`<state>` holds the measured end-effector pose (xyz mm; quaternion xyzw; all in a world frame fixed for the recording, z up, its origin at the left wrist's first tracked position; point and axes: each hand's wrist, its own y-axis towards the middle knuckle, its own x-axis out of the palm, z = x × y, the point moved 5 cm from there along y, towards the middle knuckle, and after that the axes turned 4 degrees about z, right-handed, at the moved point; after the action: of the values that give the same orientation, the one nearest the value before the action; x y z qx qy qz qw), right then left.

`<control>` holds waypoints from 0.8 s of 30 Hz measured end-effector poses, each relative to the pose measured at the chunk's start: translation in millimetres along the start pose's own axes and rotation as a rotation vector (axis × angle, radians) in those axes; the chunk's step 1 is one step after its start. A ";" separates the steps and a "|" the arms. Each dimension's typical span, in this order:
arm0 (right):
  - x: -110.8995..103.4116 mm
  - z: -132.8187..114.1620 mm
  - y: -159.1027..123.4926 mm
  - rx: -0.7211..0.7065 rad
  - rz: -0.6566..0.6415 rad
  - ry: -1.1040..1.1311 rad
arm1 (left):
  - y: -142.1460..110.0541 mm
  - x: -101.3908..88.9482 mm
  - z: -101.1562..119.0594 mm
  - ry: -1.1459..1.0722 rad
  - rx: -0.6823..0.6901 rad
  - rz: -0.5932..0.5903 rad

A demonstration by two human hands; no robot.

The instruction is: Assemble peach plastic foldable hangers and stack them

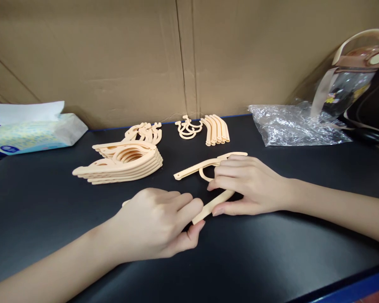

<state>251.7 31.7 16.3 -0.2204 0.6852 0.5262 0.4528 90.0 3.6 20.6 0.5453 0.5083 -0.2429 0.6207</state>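
A beige plastic folding hanger [196,167] lies in front of me, and my right hand [244,181] is closed over its middle. One arm of it points left and away, while the nearer arm [213,206] runs toward my left hand [164,223]. My left fingers are closed at the end of that nearer arm. A small beige tip [125,203] peeks out behind my left hand; the rest of that piece is hidden. Part of the hanger's curved hook shows beside my right fingers.
Behind my left hand are stacked hangers [123,168] with loose hooks [145,132] beyond. Further back are more hooks [188,128] and a row of curved arm pieces [216,129]. A tissue pack [34,132], a clear plastic bag [290,126] and a water bottle [347,88] stand around the black table [255,261].
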 end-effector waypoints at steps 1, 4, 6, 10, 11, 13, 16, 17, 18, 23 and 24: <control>-0.3 0.5 0.0 0.000 0.002 0.010 | 0.3 0.0 1.1 -0.001 0.008 0.002; -1.8 2.2 0.6 0.019 0.001 0.017 | 1.6 0.2 2.4 0.008 0.022 -0.003; -4.2 3.6 1.5 0.044 0.022 -0.004 | 2.4 0.0 2.2 0.017 0.023 -0.006; -11.6 8.0 2.7 0.104 0.127 -0.070 | 2.3 -1.2 1.7 0.018 0.020 -0.002; -13.0 9.5 2.6 0.122 0.153 -0.083 | 1.9 -1.3 1.7 0.014 0.020 -0.003; -13.9 12.7 1.9 0.154 0.180 -0.094 | 0.8 -1.2 2.1 0.008 0.019 -0.008; -9.3 17.2 0.8 0.194 0.121 -0.085 | -0.2 -0.7 2.5 -0.006 0.013 -0.013; -7.0 18.4 0.5 0.203 0.088 -0.071 | -0.1 -0.5 2.6 -0.014 0.011 -0.015; -5.0 19.2 0.3 0.209 0.057 -0.056 | 0.1 -0.3 2.5 -0.021 0.010 -0.015; -1.2 19.4 0.9 0.211 0.000 -0.020 | -0.9 2.1 0.9 -0.070 -0.002 -0.021; -1.1 19.1 1.1 0.210 -0.003 -0.021 | -1.9 2.4 0.5 -0.086 -0.006 -0.015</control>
<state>258.8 49.5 17.2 -0.1674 0.7316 0.4529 0.4813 89.5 3.3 17.6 0.5289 0.4858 -0.2692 0.6417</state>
